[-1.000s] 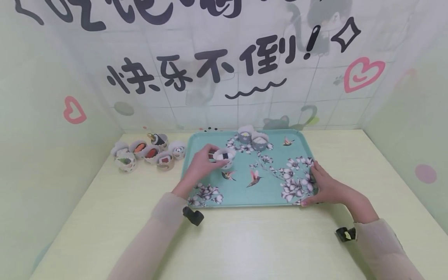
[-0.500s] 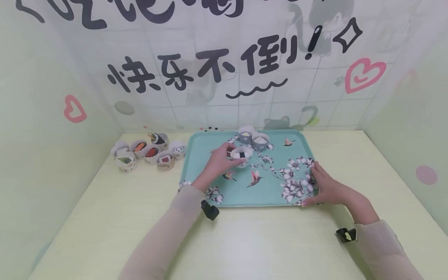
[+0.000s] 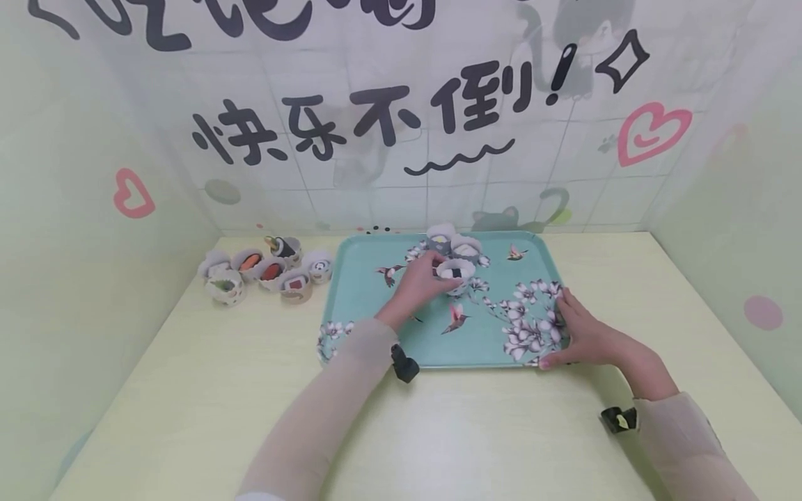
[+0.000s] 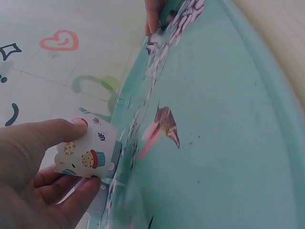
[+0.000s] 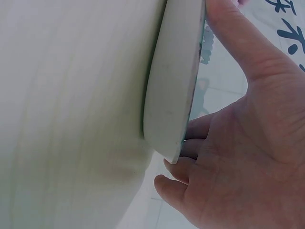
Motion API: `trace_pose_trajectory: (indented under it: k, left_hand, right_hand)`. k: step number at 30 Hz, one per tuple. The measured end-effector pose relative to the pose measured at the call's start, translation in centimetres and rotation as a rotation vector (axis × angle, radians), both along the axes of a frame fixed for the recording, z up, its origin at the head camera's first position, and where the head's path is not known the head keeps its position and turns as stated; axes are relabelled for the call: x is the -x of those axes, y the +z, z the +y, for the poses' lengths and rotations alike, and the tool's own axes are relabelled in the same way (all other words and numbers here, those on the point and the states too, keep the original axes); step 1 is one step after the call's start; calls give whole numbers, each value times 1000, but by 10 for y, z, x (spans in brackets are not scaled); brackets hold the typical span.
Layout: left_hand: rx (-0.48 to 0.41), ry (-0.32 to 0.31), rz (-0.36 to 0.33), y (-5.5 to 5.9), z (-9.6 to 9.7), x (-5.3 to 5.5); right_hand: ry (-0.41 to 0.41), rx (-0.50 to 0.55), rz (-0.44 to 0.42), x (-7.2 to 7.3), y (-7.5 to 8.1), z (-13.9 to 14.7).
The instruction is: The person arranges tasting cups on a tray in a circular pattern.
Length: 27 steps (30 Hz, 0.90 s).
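My left hand [image 3: 421, 282] pinches a small paper baking cup [image 3: 462, 284] between thumb and fingers. A white rice piece with a black seaweed band sits inside it. In the left wrist view, cupcake prints show on the cup [image 4: 97, 148], upright and close over the tray. The tray [image 3: 482, 348] is turquoise with flowers and hummingbirds. Just behind the held cup stand two grey-based cups, one with a yellow-topped filling [image 3: 440, 241] and one with a white filling [image 3: 466, 252]. My right hand [image 3: 589, 335] grips the tray's right front corner, thumb at the front rim, fingers along the side.
Left of the tray, several paper cups with toy-like sushi pieces cluster on the pale table [image 3: 207, 396], among them a cup with a red-topped piece [image 3: 272, 273] and a cup with a green leaf [image 3: 225, 287]. A printed wall sheet [image 3: 376, 202] rises behind the tray.
My left hand has carried the rice cup rightward across the tray, up against the two grey-based cups. The right hand has stayed at the tray's corner.
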State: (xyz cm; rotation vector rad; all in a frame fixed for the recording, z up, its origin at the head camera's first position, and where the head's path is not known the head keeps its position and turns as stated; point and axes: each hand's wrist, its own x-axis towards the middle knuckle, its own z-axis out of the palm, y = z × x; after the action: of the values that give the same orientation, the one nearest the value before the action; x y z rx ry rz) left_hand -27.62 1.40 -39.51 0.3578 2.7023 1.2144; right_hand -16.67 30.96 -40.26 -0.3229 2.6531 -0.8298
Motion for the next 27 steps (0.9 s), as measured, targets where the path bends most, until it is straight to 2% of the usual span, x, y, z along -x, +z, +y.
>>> trace_pose_trajectory:
  k: [6, 13, 17, 27]
  left_hand:
    - [-26, 15, 2, -3, 16, 5]
    - [-36, 69, 6, -12, 35, 9]
    - [-72, 91, -3, -16, 45, 9]
    - [-186, 177, -34, -15, 63, 9]
  right_hand:
    - [-10, 3, -7, 1, -1, 1]
    - [-10, 0, -4, 0, 0, 0]
    - [-16, 1, -12, 0, -1, 0]
    - [-12, 3, -7, 0, -1, 0]
